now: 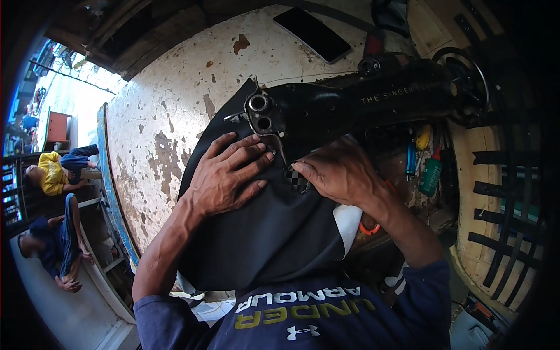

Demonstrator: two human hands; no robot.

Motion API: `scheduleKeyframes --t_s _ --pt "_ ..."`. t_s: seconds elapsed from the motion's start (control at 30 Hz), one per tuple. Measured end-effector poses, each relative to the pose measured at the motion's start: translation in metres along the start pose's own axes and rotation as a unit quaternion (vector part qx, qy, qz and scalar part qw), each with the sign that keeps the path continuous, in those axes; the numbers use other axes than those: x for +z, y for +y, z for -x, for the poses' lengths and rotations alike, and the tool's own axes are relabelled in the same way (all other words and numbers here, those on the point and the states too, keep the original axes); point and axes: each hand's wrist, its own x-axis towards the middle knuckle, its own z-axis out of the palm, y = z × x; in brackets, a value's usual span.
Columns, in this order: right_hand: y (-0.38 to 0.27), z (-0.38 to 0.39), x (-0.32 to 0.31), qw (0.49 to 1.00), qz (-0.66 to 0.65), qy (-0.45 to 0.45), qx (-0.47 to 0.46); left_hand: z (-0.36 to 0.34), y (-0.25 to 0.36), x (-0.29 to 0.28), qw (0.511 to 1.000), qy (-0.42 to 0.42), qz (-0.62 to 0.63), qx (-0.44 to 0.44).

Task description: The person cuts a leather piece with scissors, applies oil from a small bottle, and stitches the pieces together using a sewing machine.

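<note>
Black fabric (256,239) lies across the worn white table (140,99), its upper part beneath the head of a black sewing machine (338,108) and its lower part reaching toward the wearer's body. A small checkered area (296,179) shows on it just below the machine head, between the two hands.

Left hand (224,175): palm down on the fabric, fingers spread and extended, pressing rather than grasping; fingertips right at the machine head, contact with the metal unclear. Right hand (344,175): thumb beside the checkered area; remaining fingers hidden, so cannot tell whether they pinch the cloth or only rest on it.

Risks, as judged:
- Finger injury. Cause: fingertips sit close to the head; needle and presser foot are not visible from above, so clearance is unverified.
- Skewed or puckered stitching, if the machine runs. Cause: unequal pressure from the two hands, or the folds below the right hand drawing in.
- Drag or an unwanted layer caught. Cause: loose cloth hanging toward the body, and the white piece (348,227) under the right forearm.
- Snagging on the orange loop (368,229) near that forearm.
</note>
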Motion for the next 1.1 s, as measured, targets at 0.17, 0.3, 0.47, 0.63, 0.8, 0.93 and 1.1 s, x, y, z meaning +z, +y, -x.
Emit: scheduleKeyframes --t_s 0.17,0.3,0.47,0.63,0.8,0.93,1.1 --pt "0.003 -0.003 -0.001 0.999 0.02 -0.032 0.018 -0.002 -0.001 0.001 1.0 0.009 0.006 0.001" --pt "-0.002 -0.007 -0.009 0.999 0.002 -0.033 0.022 0.001 0.016 0.003 0.999 0.036 -0.011 -0.037" --pt "-0.022 0.002 -0.037 0.986 0.064 0.113 0.109 0.024 0.039 0.021 0.993 0.115 -0.006 -0.014" --pt "-0.007 -0.002 -0.05 0.905 -0.237 -0.092 0.342 0.023 0.048 0.026 0.993 0.115 0.004 0.021" --pt "-0.023 -0.009 -0.052 0.888 -0.254 -0.142 0.355 0.027 0.046 0.03 0.992 0.126 0.019 0.025" --pt "-0.032 -0.003 -0.028 0.827 -0.423 0.015 0.371 0.023 0.046 0.034 0.989 0.141 0.024 0.037" --pt "-0.026 -0.005 -0.004 0.75 -0.469 0.067 0.462 0.023 0.046 0.035 0.987 0.152 0.039 0.031"
